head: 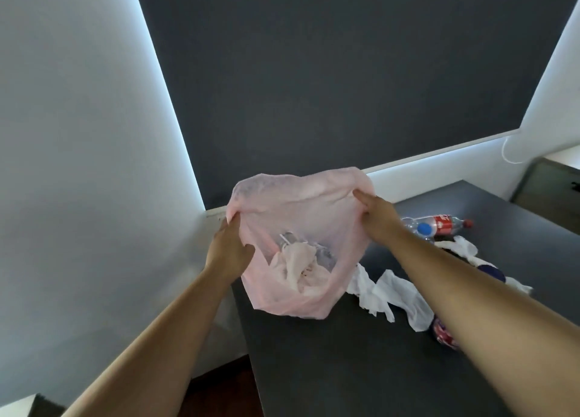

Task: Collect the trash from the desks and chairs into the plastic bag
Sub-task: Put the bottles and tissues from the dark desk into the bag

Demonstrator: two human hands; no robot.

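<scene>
A thin pink plastic bag (301, 216) is held wide open above the near-left corner of a dark desk (361, 360). My left hand (229, 250) grips its left rim and my right hand (375, 212) grips its right rim. Crumpled white paper and a clear plastic item (301, 266) lie in the bottom of the bag. On the desk to the right lie white tissues (389, 294), a plastic bottle with a red label (439, 223), a blue bottle cap (425, 229) and a red-patterned wrapper (444, 335) partly hidden under my right forearm.
A dark wall panel with lit edges rises behind the desk, with white walls on both sides. More white tissue (459, 247) and a dark blue object (491, 272) lie beyond my right arm. A grey cabinet (552, 187) stands at the far right. Dark floor (219, 391) shows left of the desk.
</scene>
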